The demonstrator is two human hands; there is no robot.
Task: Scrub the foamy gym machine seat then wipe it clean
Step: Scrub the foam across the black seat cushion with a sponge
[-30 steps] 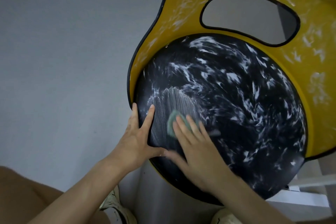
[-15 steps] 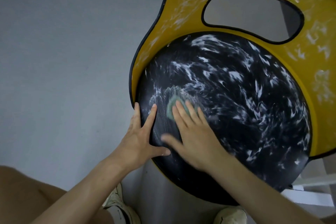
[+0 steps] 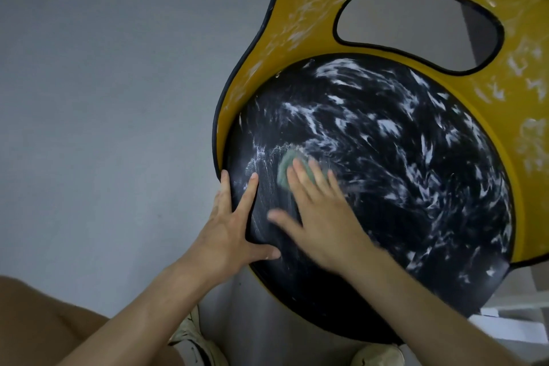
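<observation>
Right hand [image 3: 323, 217], fingers flat on green pad [image 3: 285, 168], has slid farther up seat [image 3: 416, 187] from its left edge; spread left hand [image 3: 228, 226] braces; scrubbing looks mostly undone.

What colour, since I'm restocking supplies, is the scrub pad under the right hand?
Green, seen in the head view: the scrub pad under the right hand.

A gym or fitness room is suggested. A round black padded seat [image 3: 386, 187], smeared with white foam, is set in a yellow moulded shell [image 3: 297, 24] edged in black, with a grip cut-out [image 3: 416, 24] at its far side. The seat is carried on a grey metal post [image 3: 252, 321]. A plain grey floor [image 3: 104, 98] is seen beneath, and white bars [image 3: 520, 324] are glimpsed beyond the seat's near right edge.
</observation>
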